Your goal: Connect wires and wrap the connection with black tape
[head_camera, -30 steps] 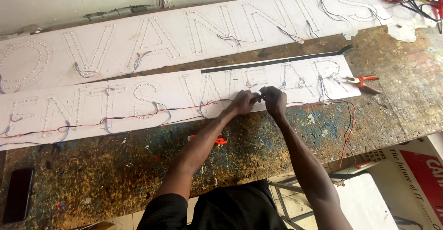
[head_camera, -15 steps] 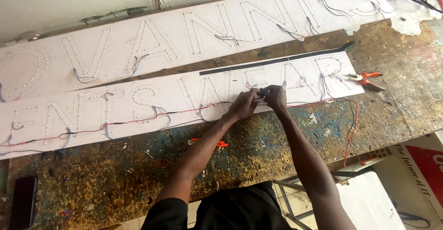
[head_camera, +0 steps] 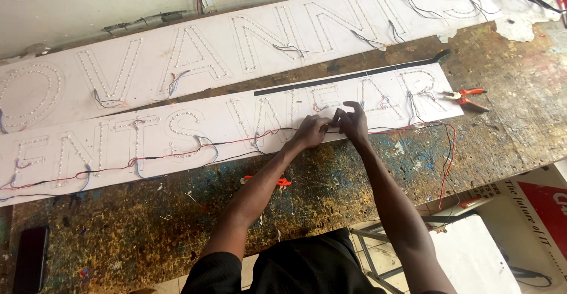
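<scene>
Both grips meet at the near edge of the lower sign panel (head_camera: 177,134): left hand (head_camera: 311,132) and right hand (head_camera: 355,123) w/ fingertips pinched together on a small dark piece (head_camera: 336,118) held between them, right index finger lifted. Can't tell what the piece is, too small.

Biggest thing is the surface (head_camera: 177,229), a worn wooden bench splotched w/ old paint. On it lie two long white panels studded w/ rows of small lights forming big letters: the upper sign panel (head_camera: 248,40) against the wall, the lower one just in front, approx. parallel. A thin black strip (head_camera: 354,75) lies along the lower panel's top edge. Red and black wires (head_camera: 177,152) trail along the lower panel and loop off to the right of the hands. Orange-handled pliers (head_camera: 466,97) sit at the panel's right end. A small orange tool (head_camera: 266,180) lies on the bench near the left forearm. A dark phone (head_camera: 29,258) rests at far left.
</scene>
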